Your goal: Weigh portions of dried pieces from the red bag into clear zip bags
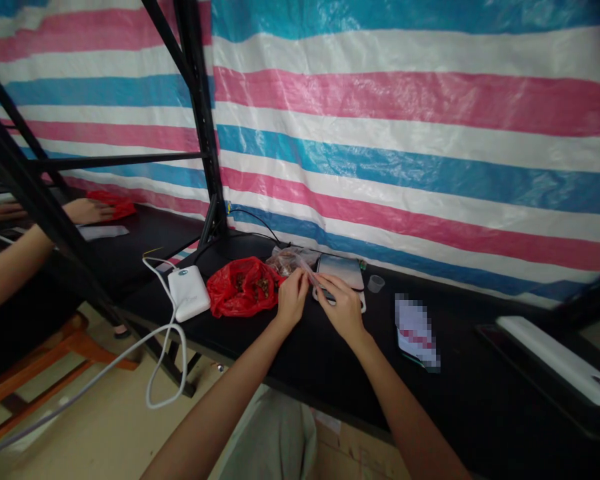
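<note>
Both hands meet over the black table, holding a small clear plastic bag between them. My left hand pinches the bag's left edge with closed fingers. On its other side, my right hand grips the bag between thumb and fingers. A red plastic bag lies open just left of my left hand, with small brown pieces inside. Behind my hands rests a clear bag with brownish contents. A flat silver-topped scale-like device lies partly hidden behind my right hand.
Right of my hands are a small clear cup and a phone. A white power bank with a looping white cable sits left. A long white device lies far right. Beyond a black metal post, another person's hand touches red plastic.
</note>
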`<state>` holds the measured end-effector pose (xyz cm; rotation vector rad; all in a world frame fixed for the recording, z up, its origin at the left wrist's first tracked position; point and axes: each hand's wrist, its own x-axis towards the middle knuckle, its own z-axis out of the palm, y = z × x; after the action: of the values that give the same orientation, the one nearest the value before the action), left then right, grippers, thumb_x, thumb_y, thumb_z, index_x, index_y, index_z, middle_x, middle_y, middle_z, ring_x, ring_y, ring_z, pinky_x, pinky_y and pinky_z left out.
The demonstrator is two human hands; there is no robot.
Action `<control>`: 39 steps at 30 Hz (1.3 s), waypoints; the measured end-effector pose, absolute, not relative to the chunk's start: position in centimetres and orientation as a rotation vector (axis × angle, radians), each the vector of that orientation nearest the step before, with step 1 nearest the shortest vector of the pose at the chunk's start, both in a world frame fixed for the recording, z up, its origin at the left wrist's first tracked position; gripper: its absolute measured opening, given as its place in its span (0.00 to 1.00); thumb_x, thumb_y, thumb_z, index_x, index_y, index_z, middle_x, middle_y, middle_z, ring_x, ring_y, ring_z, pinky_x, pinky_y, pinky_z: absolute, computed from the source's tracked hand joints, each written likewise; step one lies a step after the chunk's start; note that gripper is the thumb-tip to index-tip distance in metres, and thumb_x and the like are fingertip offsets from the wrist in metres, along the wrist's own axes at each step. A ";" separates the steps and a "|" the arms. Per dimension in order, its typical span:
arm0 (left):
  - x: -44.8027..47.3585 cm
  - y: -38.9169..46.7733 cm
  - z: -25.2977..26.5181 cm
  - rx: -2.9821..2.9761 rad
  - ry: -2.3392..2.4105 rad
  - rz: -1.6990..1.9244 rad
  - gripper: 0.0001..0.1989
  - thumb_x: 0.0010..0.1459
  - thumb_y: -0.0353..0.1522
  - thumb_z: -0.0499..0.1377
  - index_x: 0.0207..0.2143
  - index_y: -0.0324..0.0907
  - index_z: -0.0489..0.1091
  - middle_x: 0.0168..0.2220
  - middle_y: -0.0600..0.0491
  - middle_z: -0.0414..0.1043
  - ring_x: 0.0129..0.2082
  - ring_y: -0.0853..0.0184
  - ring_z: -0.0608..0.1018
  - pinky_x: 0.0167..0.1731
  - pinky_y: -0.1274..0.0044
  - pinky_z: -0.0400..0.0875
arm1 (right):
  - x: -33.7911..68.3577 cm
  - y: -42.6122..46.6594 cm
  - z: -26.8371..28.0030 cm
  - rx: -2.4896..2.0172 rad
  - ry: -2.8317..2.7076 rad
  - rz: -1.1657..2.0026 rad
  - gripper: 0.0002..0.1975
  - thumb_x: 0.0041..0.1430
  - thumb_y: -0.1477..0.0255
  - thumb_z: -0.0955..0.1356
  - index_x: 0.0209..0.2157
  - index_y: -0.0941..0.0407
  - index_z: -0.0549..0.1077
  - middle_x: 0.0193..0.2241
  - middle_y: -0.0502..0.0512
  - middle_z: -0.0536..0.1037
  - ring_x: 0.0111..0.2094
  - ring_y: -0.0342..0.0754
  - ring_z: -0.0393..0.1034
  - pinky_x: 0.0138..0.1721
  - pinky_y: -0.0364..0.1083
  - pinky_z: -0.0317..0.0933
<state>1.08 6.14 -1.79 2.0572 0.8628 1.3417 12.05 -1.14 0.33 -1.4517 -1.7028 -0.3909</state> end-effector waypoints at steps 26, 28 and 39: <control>1.1 6.3 -1.8 2.479 0.755 1.208 0.12 0.62 0.32 0.43 0.37 0.40 0.65 0.32 0.52 0.69 0.32 0.70 0.72 0.31 0.80 0.63 | 13.1 0.3 -1.2 -1.570 -1.584 -0.142 0.14 0.57 0.69 0.60 0.43 0.57 0.70 0.34 0.56 0.77 0.31 0.47 0.72 0.35 0.44 0.64; 1.1 6.2 -1.7 2.511 0.748 1.184 0.13 0.62 0.32 0.42 0.37 0.40 0.65 0.33 0.51 0.69 0.33 0.69 0.72 0.32 0.80 0.63 | 13.0 0.1 -1.1 -1.635 -1.619 -0.225 0.14 0.59 0.69 0.58 0.42 0.57 0.70 0.33 0.56 0.77 0.31 0.47 0.72 0.34 0.43 0.62; 1.4 6.1 -1.7 2.575 0.792 1.252 0.11 0.58 0.31 0.46 0.26 0.40 0.64 0.24 0.54 0.65 0.24 0.71 0.68 0.27 0.80 0.59 | 13.9 0.4 -0.5 -1.792 -1.348 -0.178 0.14 0.58 0.63 0.59 0.34 0.54 0.73 0.25 0.51 0.77 0.26 0.46 0.71 0.28 0.41 0.58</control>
<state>1.41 6.06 -1.66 2.5755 0.7924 1.2521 13.95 0.36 -0.46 -1.7917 -1.3482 -0.1782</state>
